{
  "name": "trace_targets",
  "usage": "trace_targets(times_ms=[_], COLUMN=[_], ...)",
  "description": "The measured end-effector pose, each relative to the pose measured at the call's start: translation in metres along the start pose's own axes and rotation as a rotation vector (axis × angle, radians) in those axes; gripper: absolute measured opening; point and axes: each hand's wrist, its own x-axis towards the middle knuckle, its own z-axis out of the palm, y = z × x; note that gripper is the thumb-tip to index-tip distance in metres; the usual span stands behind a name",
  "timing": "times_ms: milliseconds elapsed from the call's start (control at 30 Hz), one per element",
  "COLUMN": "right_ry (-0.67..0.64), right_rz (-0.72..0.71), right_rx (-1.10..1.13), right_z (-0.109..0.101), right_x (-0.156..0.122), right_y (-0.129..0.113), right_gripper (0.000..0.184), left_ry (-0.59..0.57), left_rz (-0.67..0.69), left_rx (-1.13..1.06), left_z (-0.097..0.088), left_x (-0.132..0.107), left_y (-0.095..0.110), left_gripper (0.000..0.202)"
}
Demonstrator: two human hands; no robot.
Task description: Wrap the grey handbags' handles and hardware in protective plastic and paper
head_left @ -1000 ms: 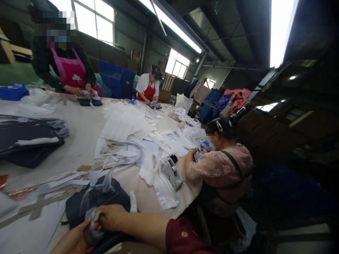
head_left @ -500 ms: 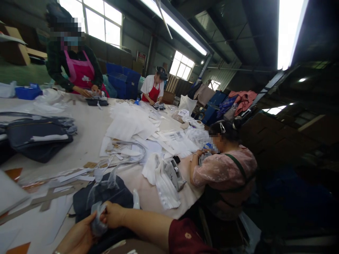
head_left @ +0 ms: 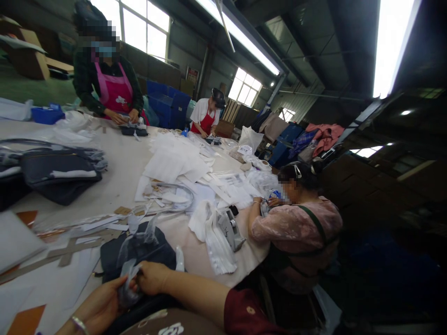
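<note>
A dark navy bag (head_left: 159,249) lies on the table edge in front of me, with clear plastic film draped across its top. My left hand (head_left: 104,298), a bracelet at its wrist, is closed on a bunched piece of clear plastic wrap (head_left: 127,288) at the bag's near side. Pressed against the same wrap from the right, my right hand (head_left: 153,278) pinches it with curled fingers. What the wrap covers is hard to make out. A small white wrapped piece (head_left: 179,258) sticks up at the bag's right side.
Left of me lie white sheets (head_left: 21,237) and grey-brown strips (head_left: 66,251). Another dark bag (head_left: 61,174) sits farther left. A grey tape dispenser (head_left: 228,230) rests on white foam sheets (head_left: 211,237). Co-workers sit right (head_left: 296,223) and stand across the table (head_left: 117,88), (head_left: 206,114).
The view has shifted slightly, so the scene sits farther right. Both my hands stay on the plastic wrap, whose bunched shape has changed a little. The right-hand co-worker's hands have moved slightly.
</note>
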Motion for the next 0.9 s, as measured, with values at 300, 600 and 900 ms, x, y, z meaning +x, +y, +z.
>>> trace_targets(times_ms=[300, 600, 900], right_ry=[0.151, 0.235, 0.263], right_rz=[0.078, 0.079, 0.095], right_rx=[0.113, 0.166, 0.193], right_z=[-0.004, 0.005, 0.008], right_x=[-0.023, -0.025, -0.029], right_y=[0.006, 0.016, 0.017], right_gripper=[0.043, 0.042, 0.04], left_ry=[0.035, 0.017, -0.001], left_rz=[-0.043, -0.078, -0.044], left_rx=[-0.003, -0.004, 0.022], left_z=[-0.003, 0.002, 0.004], left_x=[0.009, 0.005, 0.006], left_y=[0.008, 0.004, 0.001], left_gripper=[0.014, 0.024, 0.028])
